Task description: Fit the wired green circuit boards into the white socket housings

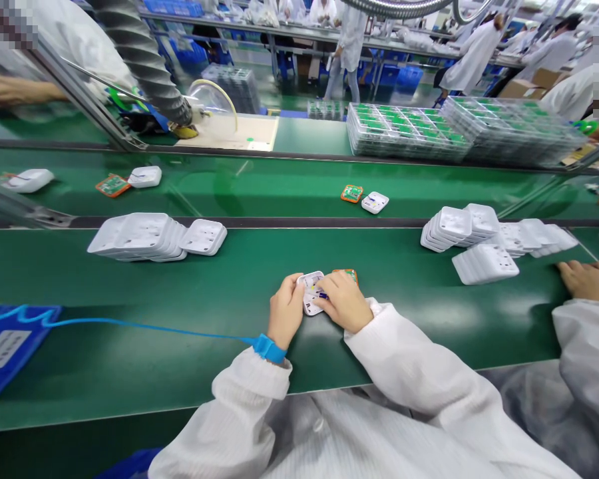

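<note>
My left hand (pixel 285 309), with a blue strap at its wrist, grips the left edge of a white square plastic housing (pixel 310 307) just above the green bench. The housing's hollow side faces up, and small yellow and dark parts show inside. My right hand (pixel 346 301) reaches over the housing's right side with fingers bent and close together. Something small and dark blue shows by these fingertips; what they pinch is hidden. Behind the right hand, an orange-edged green circuit board (pixel 352 273) is partly covered.
Stacked white housings stand left (pixel 134 236) and right (pixel 484 233). Beyond, a belt (pixel 259 189) carries boards beside housings. A blue cord (pixel 154 326) runs from my wrist to a blue folder (pixel 14 352). A co-worker's hand (pixel 592 281) rests at right. Trays of boards (pixel 404 130) stand behind.
</note>
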The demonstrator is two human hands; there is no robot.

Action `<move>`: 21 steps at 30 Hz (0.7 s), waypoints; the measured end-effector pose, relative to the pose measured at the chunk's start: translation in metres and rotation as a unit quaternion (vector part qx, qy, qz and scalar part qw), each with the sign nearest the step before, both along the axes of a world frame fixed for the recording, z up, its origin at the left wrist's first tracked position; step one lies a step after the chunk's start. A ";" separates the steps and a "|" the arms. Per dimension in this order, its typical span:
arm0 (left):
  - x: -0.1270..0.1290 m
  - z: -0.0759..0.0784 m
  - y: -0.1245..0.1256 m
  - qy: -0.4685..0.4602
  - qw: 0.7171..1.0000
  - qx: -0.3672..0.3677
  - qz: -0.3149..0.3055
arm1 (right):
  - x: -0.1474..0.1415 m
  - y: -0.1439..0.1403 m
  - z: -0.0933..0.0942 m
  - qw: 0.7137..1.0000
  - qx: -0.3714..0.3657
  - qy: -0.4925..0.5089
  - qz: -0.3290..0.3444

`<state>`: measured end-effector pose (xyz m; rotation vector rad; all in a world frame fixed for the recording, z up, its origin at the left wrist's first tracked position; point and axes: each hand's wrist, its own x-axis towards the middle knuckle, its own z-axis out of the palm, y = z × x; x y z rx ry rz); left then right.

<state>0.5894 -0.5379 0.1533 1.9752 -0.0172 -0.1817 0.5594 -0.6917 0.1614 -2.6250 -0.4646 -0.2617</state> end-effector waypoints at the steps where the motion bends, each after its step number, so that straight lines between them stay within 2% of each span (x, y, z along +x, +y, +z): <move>1: 0.001 0.000 0.001 -0.003 1.000 0.003 0.002 | -0.002 -0.003 -0.002 1.000 -0.009 -0.008 -0.003; 4: 0.002 0.003 0.002 -0.009 1.000 0.011 -0.009 | -0.007 -0.009 -0.006 0.999 -0.049 -0.018 -0.003; 8: 0.004 0.015 0.004 -0.016 0.997 0.023 -0.078 | -0.003 -0.010 -0.004 0.998 -0.068 -0.010 -0.009; 14: 0.007 0.031 0.007 -0.051 0.981 0.071 -0.170 | 0.006 -0.008 0.008 0.989 -0.050 0.038 -0.136; 16: 0.009 0.033 0.008 -0.057 0.980 0.070 -0.178 | 0.007 -0.009 0.009 0.992 -0.026 0.038 -0.116; 19: 0.010 0.034 0.007 -0.055 0.980 0.055 -0.181 | 0.007 -0.012 0.009 0.997 0.007 0.069 -0.030; 21: 0.011 0.034 0.005 -0.058 0.980 0.053 -0.182 | 0.008 -0.014 0.009 0.995 0.016 0.097 0.002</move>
